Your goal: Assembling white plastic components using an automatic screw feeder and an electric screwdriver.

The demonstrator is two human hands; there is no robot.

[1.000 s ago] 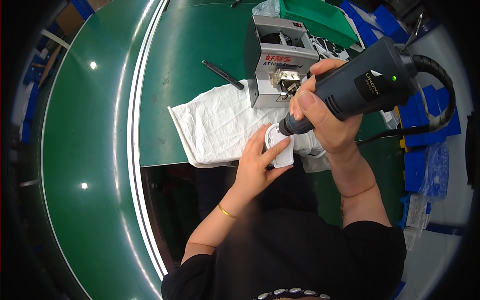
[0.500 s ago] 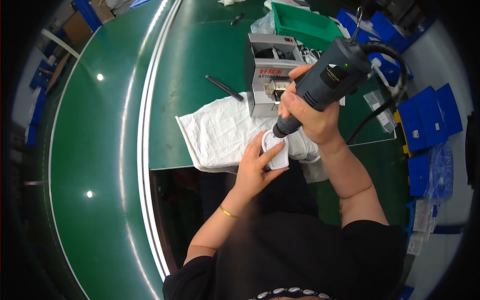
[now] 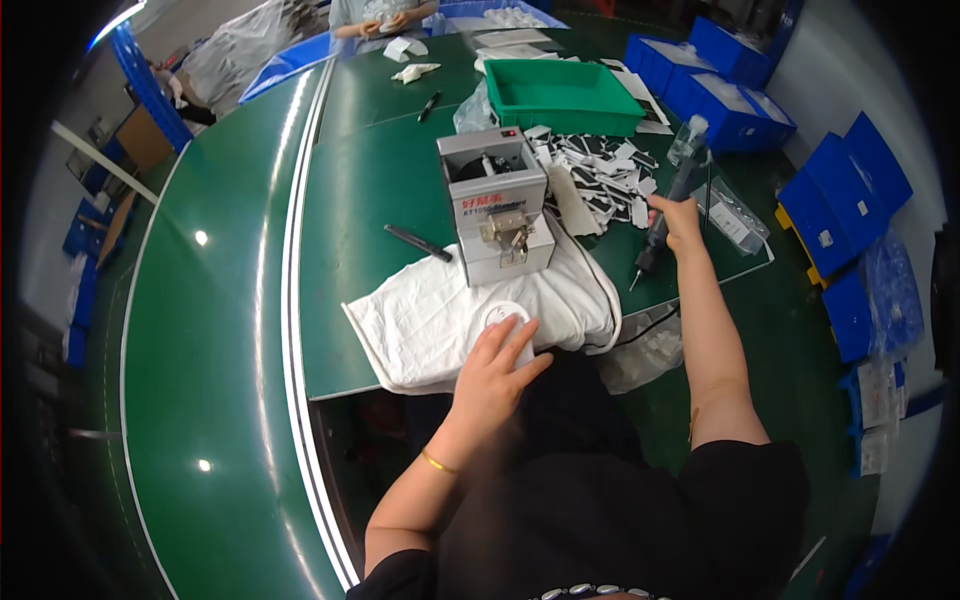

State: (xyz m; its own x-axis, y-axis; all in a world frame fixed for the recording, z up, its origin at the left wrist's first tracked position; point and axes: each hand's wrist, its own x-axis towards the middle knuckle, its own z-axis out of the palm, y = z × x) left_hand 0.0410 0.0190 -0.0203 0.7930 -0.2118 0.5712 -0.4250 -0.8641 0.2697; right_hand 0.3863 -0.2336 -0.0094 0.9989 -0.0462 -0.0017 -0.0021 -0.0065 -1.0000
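Note:
My left hand [image 3: 488,378] lies over a white plastic part [image 3: 506,312] with a rounded end, its fingers stretched and spread. Most of the part is hidden under the fingers. It rests on a white cloth [image 3: 415,318] at the table's near edge. Out to the right, my right hand [image 3: 684,222] is closed round a dark electric screwdriver [image 3: 654,245], its thin bit pointing down close to the table. Just beyond the cloth's middle stands a grey box-shaped machine [image 3: 498,215], with a metal fitting on its front.
Many white and black strips [image 3: 600,175] lie heaped right of the machine, below a green bin [image 3: 565,95]. A black pen [image 3: 418,243] lies on the left. Blue boxes [image 3: 835,200] line the right side. At the far end sits another person [image 3: 380,15], hands raised together.
My right hand has carried the screwdriver off the white part, to the right and away from me. The part is now lower, on the cloth, and my left fingers have spread over it.

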